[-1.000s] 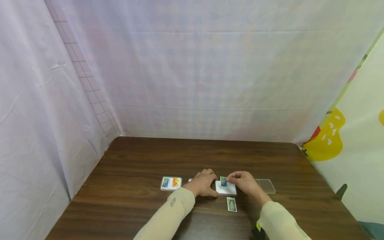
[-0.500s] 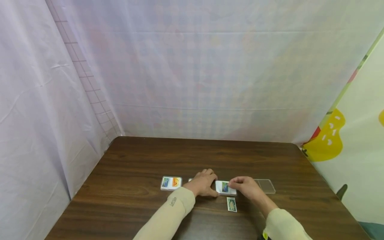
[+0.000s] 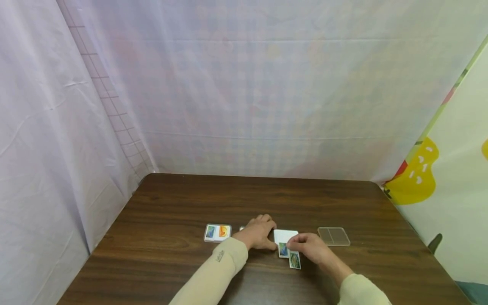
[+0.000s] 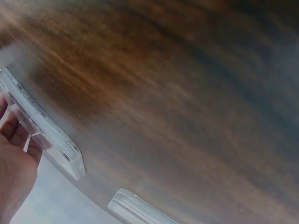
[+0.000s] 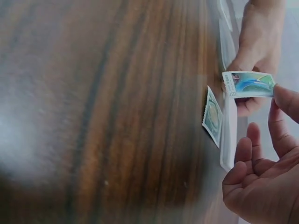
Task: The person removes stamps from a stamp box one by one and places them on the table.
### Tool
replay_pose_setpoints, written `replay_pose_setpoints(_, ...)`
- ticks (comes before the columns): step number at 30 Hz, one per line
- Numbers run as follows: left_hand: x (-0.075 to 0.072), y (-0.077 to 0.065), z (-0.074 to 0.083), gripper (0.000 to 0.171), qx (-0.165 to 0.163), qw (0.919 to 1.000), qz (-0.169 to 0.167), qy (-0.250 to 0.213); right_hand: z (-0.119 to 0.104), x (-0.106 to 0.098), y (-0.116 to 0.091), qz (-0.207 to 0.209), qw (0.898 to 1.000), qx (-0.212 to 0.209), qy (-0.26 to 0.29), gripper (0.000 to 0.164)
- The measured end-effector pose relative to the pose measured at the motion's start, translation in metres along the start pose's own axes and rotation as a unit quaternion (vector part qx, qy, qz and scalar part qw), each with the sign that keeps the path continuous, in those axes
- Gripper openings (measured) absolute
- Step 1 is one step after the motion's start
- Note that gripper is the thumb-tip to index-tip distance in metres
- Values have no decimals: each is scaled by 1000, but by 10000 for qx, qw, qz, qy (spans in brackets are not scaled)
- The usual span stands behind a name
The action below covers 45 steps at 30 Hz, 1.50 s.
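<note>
Right hand [image 3: 311, 246] is pinching a blue-green stamp [image 5: 253, 85] by one edge between thumb and forefinger, remaining fingers loosely curling below. The stamp is hanging above the table [image 3: 152, 262], over the near edge of a white card [image 3: 286, 235], clear of the surface in the right wrist view. A second, green stamp [image 3: 295, 261] is lying flat on the wood just nearer the person, partly overlapping the held one as the head camera is seeing it. Left hand [image 3: 260, 233] is resting at the white card's left side, thumb and fingers standing apart; whether they are touching it, cannot tell. Farther left, a clear case [image 3: 217, 233] is lying with a blue-green picture and an orange one showing. A sliver of something pale is peeking out beside the left wrist, too small to name. Right of the right hand, a transparent divided tray [image 3: 334, 236] is lying flat. White curtain [image 3: 244, 84] is hanging behind.
</note>
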<state>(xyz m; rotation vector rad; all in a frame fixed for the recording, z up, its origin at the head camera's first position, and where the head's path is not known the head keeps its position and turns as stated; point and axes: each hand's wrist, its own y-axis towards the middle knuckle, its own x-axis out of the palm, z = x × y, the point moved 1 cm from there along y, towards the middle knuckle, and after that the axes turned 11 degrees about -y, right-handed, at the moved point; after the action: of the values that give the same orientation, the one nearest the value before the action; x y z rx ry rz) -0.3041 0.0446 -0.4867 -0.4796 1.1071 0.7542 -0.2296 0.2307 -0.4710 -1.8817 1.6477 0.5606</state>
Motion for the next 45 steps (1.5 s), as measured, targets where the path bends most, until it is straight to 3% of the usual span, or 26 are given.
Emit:
replay_pose_setpoints(7,0,0,0,52,5,10000,1,-2,0,8,-7,-32,9998,-167,-89,16)
replay_pose_setpoints(10,1,-1,-1,53,17,10000,17,-14,1,11,-7,148,9995,-234,-158,15)
replay_pose_setpoints(16,0,-1,-1,55,-28,10000,10,-80,3,17,-9,587,9940,-400,-829,11)
replay_pose_setpoints(25,-1,-1,0,54,-99,9999,-59,-92,0,21,-11,906,9865,-79,-1365,13)
replay_pose_setpoints(32,0,-1,1,55,-92,9999,-69,-68,0,22,-12,944,9826,-77,-1598,14)
replay_pose_setpoints(45,-1,-3,1,56,-105,9998,-97,-125,-1,21,-11,891,9837,-91,-1557,16)
